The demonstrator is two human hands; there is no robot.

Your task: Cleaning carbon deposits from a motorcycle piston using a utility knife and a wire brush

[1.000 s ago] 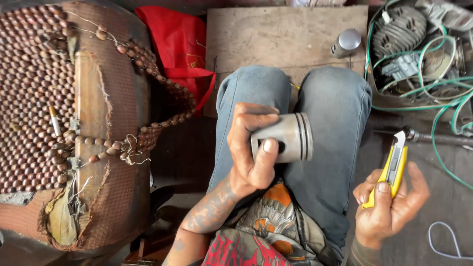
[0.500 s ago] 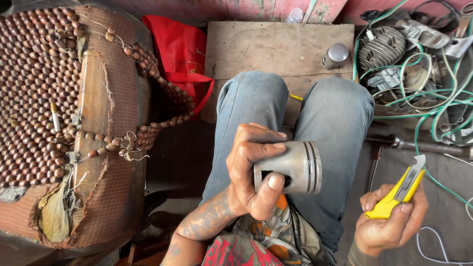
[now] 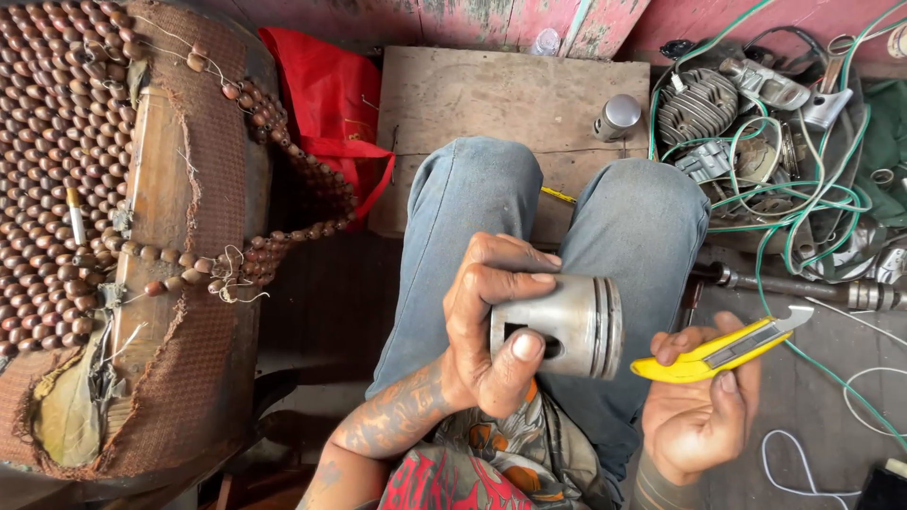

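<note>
No packages, labels, signs, screens visible.

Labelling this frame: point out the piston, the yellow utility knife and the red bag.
piston (image 3: 576,326), head view, ringed metal side wall
yellow utility knife (image 3: 694,359), head view, yellow handle
red bag (image 3: 326,99), head view, cloth face

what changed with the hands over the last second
The right hand brought the yellow utility knife inward, tipping it from upright to nearly level, close beside the piston. The left hand kept its grip on the piston, which stayed over the lap.
</note>
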